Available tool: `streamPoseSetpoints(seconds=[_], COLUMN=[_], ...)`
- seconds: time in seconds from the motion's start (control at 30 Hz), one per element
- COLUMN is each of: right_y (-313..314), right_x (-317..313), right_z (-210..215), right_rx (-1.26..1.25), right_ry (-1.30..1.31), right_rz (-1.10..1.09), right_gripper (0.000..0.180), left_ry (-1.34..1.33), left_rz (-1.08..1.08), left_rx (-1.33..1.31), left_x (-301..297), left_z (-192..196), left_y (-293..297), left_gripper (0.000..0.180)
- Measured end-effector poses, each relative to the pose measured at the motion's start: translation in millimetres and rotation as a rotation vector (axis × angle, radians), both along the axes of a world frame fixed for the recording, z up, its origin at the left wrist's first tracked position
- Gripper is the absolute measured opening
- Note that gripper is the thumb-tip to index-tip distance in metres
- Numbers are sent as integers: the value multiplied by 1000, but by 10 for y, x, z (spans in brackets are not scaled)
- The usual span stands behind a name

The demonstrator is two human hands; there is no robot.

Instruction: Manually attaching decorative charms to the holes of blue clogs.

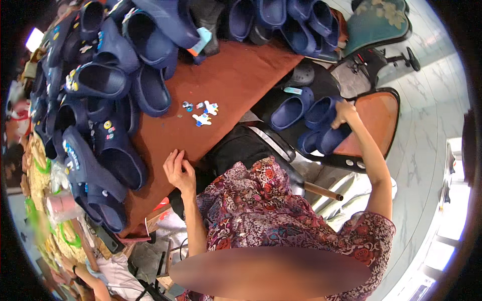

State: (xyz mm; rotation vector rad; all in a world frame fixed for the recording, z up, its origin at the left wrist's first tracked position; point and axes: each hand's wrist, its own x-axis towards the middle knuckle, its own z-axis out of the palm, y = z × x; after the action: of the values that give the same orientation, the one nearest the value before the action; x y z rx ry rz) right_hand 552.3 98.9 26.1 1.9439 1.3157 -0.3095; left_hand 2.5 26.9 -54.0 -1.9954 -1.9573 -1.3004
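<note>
My left hand (179, 171) lies at the near edge of the brown table (165, 135), its fingers loosely stretched and nothing in them. Out to the right, my right hand (345, 113) grips a navy blue clog (321, 111) in a small group on a dark seat. Beside it are another navy clog (291, 111) and, just below, a further clog (332, 139). On the table, between my hand and the far edge, lie small white charms (202, 119) with blue and yellow bits, next to little round blue-and-white charms (188, 106).
Navy clogs (103, 80), many with charms, are heaped along the table's left side. More clogs (271, 15) stand at the far edge. To the right are an orange-topped chair (374, 120) and a green chair (376, 25). Another person's arm (88, 278) shows at lower left.
</note>
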Motion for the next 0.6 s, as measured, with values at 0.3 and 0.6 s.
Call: streamPoseSetpoints(seconds=[0.3,0.6], right_y=[-466,-14], right_x=[780,-553], right_z=[-691,145], right_rx=[181,43], right_ry=[-216,-314], right_rz=[87,425], right_gripper=[35,24], left_ry=[-77,-270], left_rz=[-35,-32], left_rx=[48,14], left_x=[-35,-81], left_z=[-52,72], left_y=[9,-64], left_gripper=[28,27])
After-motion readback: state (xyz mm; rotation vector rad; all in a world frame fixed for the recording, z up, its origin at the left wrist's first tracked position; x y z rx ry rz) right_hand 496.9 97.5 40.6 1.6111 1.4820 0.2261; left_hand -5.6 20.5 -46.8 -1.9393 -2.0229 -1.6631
